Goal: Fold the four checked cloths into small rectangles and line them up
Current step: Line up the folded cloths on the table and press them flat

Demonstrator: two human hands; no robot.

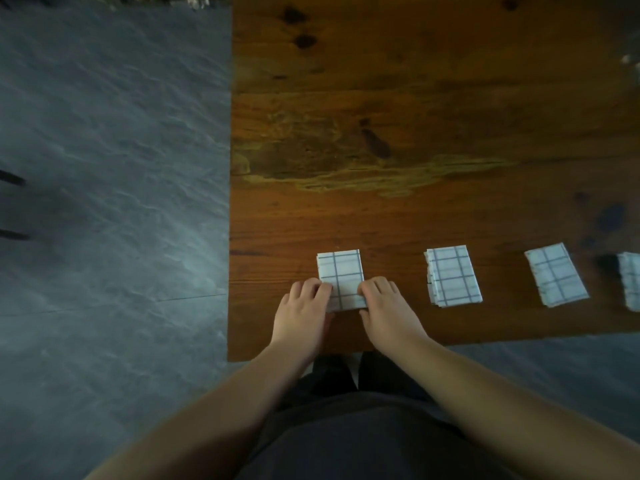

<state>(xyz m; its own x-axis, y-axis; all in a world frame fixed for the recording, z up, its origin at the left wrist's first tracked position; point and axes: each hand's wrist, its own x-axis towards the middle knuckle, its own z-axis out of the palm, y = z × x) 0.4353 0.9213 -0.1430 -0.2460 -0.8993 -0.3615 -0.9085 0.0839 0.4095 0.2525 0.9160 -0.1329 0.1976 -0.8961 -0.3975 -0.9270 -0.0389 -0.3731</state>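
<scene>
We see a wooden table (415, 98) with all four checked cloths lying on it in a row along its front edge, each already folded into a small white rectangle with dark grid lines. The first cloth (341, 271) sits nearest the table's left side, a little in from the front edge. Both hands are closed on it. The left hand (304, 306) takes its left side and the right hand (388, 310) its right side, with curled fingers (317, 289) laid over the near half of the top. We cannot make out where the thumbs lie, since the hands hide them. The hands are apart, with the cloth between them. The second cloth (452, 275) lies flat toward the middle of the table's front edge, apart from the first, its layered folds showing on its left side. The third cloth (554, 278) lies further toward the table's right side and is turned slightly askew. The fourth cloth (632, 278) is at the table's far right, cut off by the frame, so only its left strip shows. Left of the table and in front of it we see a grey floor (104, 133).
</scene>
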